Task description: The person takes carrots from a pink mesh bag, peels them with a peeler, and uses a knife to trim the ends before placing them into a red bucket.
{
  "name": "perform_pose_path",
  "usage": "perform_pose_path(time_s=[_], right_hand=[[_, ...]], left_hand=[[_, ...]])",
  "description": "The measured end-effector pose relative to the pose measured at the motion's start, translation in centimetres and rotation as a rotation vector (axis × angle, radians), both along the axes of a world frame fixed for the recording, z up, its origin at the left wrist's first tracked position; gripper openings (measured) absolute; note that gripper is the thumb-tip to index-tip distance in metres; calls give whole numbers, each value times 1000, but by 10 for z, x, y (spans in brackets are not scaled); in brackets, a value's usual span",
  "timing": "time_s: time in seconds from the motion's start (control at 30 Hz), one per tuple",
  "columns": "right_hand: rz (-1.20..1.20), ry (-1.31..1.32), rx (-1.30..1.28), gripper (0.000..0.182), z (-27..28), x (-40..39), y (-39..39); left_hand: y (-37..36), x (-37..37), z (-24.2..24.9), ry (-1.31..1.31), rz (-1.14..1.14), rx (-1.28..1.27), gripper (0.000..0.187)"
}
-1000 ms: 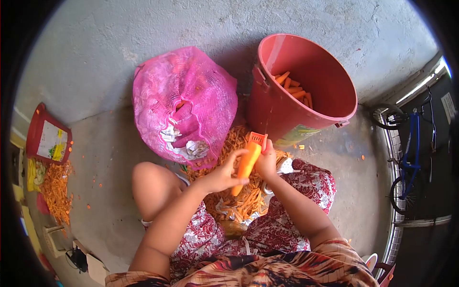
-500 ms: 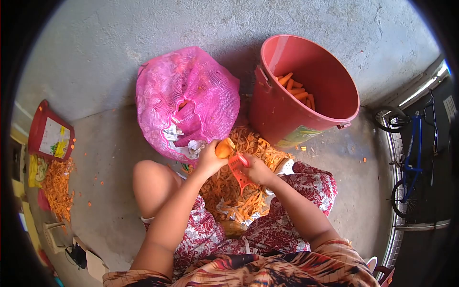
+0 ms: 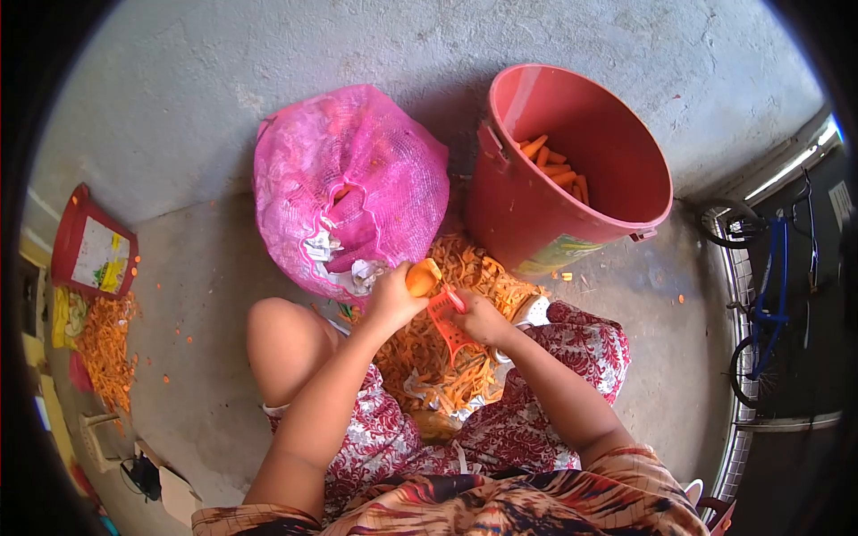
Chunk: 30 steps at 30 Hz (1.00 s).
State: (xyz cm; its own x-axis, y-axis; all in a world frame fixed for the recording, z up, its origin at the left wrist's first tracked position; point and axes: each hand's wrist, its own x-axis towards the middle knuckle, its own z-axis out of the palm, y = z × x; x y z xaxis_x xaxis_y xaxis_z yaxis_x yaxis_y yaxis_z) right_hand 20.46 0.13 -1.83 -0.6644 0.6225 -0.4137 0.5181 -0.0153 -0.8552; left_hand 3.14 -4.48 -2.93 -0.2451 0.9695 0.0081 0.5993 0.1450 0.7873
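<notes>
My left hand [image 3: 394,302] is wrapped round an orange carrot [image 3: 422,279], its cut end pointing up and right. In my right hand [image 3: 483,319] is a red peeler [image 3: 447,323] with a flat, perforated body, held close beside the carrot. Below both hands a heap of carrot peelings [image 3: 447,366] covers the floor between my legs. Just beyond my left hand stands a pink mesh sack [image 3: 357,188], its mouth open toward me with crumpled paper [image 3: 365,275] at the edge.
A large red bucket [image 3: 572,143] stands against the wall, with peeled carrots [image 3: 554,165] inside. At the left are a smaller red bucket [image 3: 94,246] and another pile of peelings [image 3: 109,353]. A blue bicycle [image 3: 770,295] is at the right. A white shoe [image 3: 534,313] rests beside the peelings.
The carrot in my left hand has turned and shifted slightly to the right. My right hand and the peeler have barely moved.
</notes>
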Motion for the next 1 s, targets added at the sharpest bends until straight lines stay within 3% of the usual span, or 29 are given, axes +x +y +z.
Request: perform_pose_path(time_s=[0.1,0.2,0.3,0.4,0.5,0.6,0.63,0.73,0.77,0.8,0.83,0.87,0.9,1.0], right_hand=[[-6,40,-1,26,-15,2,-2],[1,48,-2,27,-20,2,-3],[35,24,-9,27,-24,3,-2],[49,-18,-33,27,-22,2,-2],[41,7,-60,27,-23,3,-7],[18,30,-91,27,-23,3,-7],[24,41,-78,27,-26,4,-7],[77,-142,-82,24,-29,5,-3],[99,-241,-91,23,-31,5,-2],[144,-193,13,24,-63,10,-2],[185,-144,116,26,-120,16,-2],[227,-99,219,28,-150,20,-4],[275,-307,162,31,-114,18,-5],[421,-389,75,30,-110,19,-10]], left_hand=[[-3,1,12,161,4,-12,38],[-4,-5,12,24,-100,-75,38],[-7,-10,10,-301,-169,-164,37],[-9,-4,15,86,-118,-1,31],[-12,-8,15,125,-188,8,27],[-13,-13,15,-525,-308,-489,39],[-12,-13,17,-528,-302,-523,36],[-15,-3,21,84,-309,-122,34],[-17,3,26,78,-373,-55,35],[-20,11,39,72,-438,10,36],[-20,16,27,-121,-439,84,39],[-19,14,27,-150,-449,8,40],[-17,13,28,-178,-454,-64,40],[-15,11,32,-113,-467,-188,42]])
